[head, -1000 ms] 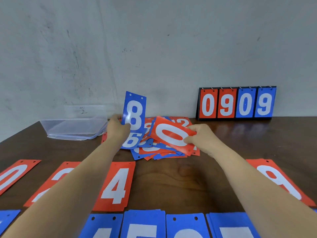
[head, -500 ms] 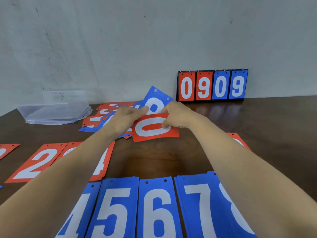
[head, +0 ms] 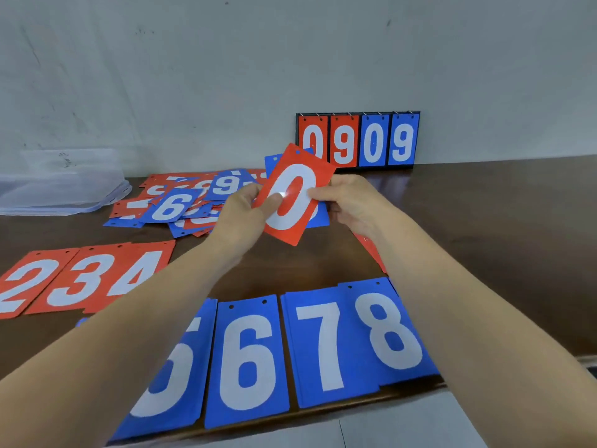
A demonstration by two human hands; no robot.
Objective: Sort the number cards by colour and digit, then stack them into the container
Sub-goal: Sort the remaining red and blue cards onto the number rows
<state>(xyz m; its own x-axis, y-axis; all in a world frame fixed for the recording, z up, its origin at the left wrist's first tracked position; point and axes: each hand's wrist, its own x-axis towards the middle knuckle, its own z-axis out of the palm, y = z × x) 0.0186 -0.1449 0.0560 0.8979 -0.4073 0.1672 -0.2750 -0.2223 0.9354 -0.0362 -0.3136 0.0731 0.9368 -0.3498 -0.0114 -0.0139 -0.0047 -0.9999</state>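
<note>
Both hands are raised just in front of the scoreboard (head: 357,140), which stands against the wall showing 0909, and together they hold the red 0 card (head: 294,195) tilted so that its top corner overlaps the scoreboard's lower left. The left hand (head: 240,218) pinches the card with its thumb pressed on the white digit; the right hand (head: 352,202) pinches the opposite edge, fingers curled behind. A blue card (head: 318,218) sits directly behind the red one, its digit hidden, and which hand grips it cannot be told. Left of the scoreboard a loose pile of cards (head: 193,198) lies on the table (head: 500,221), a blue 6 (head: 171,205) on top, and farther left again is the clear container (head: 61,189). Well in front of the scoreboard and to its left lie the red 2 (head: 19,286), red 3 (head: 87,279) and red 4 (head: 142,273) side by side. Nearest the person, farthest from the scoreboard, runs a blue row: blue 5 (head: 174,376), blue 6 card (head: 247,360), blue 7 (head: 323,347), blue 8 (head: 387,331).
</note>
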